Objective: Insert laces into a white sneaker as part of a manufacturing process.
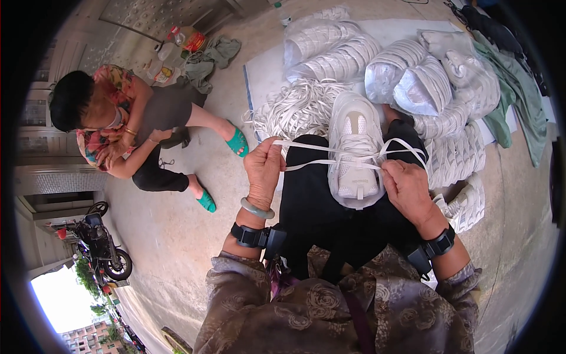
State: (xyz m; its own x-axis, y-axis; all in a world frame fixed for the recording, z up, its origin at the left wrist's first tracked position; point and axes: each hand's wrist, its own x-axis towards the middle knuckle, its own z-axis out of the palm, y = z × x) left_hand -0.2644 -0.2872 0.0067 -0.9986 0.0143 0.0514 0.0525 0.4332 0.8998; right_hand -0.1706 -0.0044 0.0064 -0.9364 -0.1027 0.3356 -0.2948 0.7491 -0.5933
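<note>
A white sneaker (pixel 355 138) rests between my thighs, its heel toward me and its toe pointing away. White laces (pixel 358 154) cross its tongue and run out to both sides. My left hand (pixel 263 168) pinches the lace on the left, where two strands stretch taut from the shoe. At the shoe's right edge, my right hand (pixel 407 187) is closed on the lace, and a loop of it stands up above the fingers. A tangled heap of loose white laces (pixel 298 109) lies just beyond my left knee.
Rows of white shoe uppers in clear plastic (pixel 339 53) lie on a white sheet ahead, with more stacked uppers (pixel 457 159) at my right. Green cloth (pixel 519 88) lies at far right. A seated person (pixel 127 118) in green slippers is at left; a motorcycle (pixel 103 242) stands behind.
</note>
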